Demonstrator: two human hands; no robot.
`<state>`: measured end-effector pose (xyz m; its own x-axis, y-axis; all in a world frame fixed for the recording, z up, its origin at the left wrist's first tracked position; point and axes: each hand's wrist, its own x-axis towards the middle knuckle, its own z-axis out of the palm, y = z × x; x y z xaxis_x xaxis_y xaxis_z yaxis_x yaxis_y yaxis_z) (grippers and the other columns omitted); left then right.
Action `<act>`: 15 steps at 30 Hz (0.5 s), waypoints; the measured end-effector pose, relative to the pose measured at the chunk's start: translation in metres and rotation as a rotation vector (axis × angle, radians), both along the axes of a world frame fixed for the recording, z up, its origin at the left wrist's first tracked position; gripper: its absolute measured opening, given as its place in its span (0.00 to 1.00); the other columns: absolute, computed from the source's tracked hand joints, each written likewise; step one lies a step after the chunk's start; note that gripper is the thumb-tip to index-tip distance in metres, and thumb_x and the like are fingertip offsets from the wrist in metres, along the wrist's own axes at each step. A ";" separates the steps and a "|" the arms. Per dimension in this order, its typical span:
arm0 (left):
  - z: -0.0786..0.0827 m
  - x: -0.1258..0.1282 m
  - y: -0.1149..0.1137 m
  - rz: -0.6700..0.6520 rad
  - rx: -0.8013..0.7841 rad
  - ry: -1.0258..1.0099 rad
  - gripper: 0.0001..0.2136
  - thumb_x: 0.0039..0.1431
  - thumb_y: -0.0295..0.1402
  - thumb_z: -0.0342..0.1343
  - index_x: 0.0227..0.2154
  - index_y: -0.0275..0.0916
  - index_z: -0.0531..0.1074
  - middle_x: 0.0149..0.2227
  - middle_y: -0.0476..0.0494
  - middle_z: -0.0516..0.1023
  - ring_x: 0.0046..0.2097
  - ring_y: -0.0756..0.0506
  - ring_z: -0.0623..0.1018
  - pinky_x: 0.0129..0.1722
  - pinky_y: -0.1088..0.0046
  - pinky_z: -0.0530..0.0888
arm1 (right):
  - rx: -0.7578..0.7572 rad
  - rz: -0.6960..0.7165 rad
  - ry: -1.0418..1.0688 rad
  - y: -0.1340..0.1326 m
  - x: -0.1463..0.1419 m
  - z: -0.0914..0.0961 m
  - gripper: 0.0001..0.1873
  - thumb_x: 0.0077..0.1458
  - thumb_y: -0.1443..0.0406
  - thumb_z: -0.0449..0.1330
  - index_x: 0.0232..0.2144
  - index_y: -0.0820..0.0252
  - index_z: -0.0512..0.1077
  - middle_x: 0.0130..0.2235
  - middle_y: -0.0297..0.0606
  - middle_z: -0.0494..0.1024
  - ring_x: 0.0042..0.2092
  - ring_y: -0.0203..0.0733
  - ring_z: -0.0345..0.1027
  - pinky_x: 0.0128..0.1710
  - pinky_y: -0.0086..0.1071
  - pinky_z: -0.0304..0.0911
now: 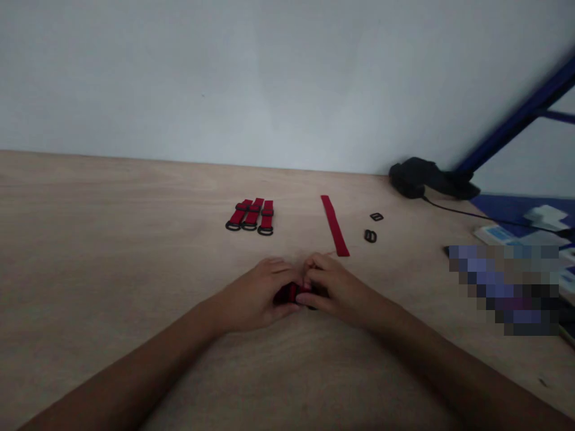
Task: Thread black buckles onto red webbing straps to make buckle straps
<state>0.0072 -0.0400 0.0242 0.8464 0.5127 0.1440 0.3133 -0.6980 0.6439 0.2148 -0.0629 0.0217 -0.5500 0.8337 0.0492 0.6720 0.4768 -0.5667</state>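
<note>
Red strap [286,294] bunched between both hands on my feed, L hand [254,294] and R hand [336,289] closed around it, knuckles nearly meeting, w/ dark buckle [312,306] just showing under R hand. Can't see the threading from here, but the step looks like fitting strap to buckle. Ahead on tabletop [112,239]: 3 made-up straps [250,215] side by side, each w/ black ring at near end, then loose strip [335,226] just past R hand and 2 loose buckles [371,236] to its right.
</note>
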 end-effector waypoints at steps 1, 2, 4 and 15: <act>-0.001 0.000 0.000 -0.007 0.005 -0.003 0.14 0.59 0.34 0.58 0.48 0.40 0.70 0.44 0.43 0.75 0.46 0.43 0.72 0.52 0.65 0.66 | -0.002 0.018 0.002 0.000 0.000 0.000 0.08 0.55 0.65 0.63 0.26 0.61 0.69 0.37 0.38 0.68 0.40 0.41 0.62 0.41 0.34 0.60; -0.001 0.001 0.000 -0.019 0.009 -0.002 0.14 0.60 0.34 0.57 0.49 0.41 0.70 0.44 0.43 0.75 0.47 0.43 0.72 0.52 0.65 0.66 | -0.005 0.036 0.004 0.001 0.001 -0.001 0.08 0.55 0.65 0.62 0.26 0.62 0.70 0.37 0.38 0.68 0.40 0.41 0.62 0.41 0.34 0.60; -0.003 0.001 0.001 -0.048 0.024 0.012 0.14 0.61 0.34 0.55 0.50 0.41 0.70 0.45 0.42 0.74 0.48 0.43 0.72 0.52 0.66 0.66 | -0.017 0.075 -0.007 0.003 0.002 -0.001 0.08 0.57 0.66 0.61 0.26 0.61 0.71 0.37 0.38 0.68 0.40 0.41 0.62 0.42 0.35 0.60; -0.007 -0.003 0.001 -0.054 0.165 0.090 0.15 0.61 0.33 0.53 0.50 0.38 0.71 0.41 0.39 0.73 0.43 0.43 0.73 0.44 0.68 0.71 | -0.043 0.155 -0.015 0.006 0.008 0.004 0.09 0.60 0.66 0.57 0.27 0.61 0.72 0.37 0.38 0.69 0.40 0.40 0.63 0.42 0.35 0.61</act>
<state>0.0045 -0.0388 0.0172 0.8853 0.4418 0.1450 0.3236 -0.8093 0.4902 0.2232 -0.0568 0.0253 -0.6724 0.7402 0.0062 0.6008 0.5507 -0.5794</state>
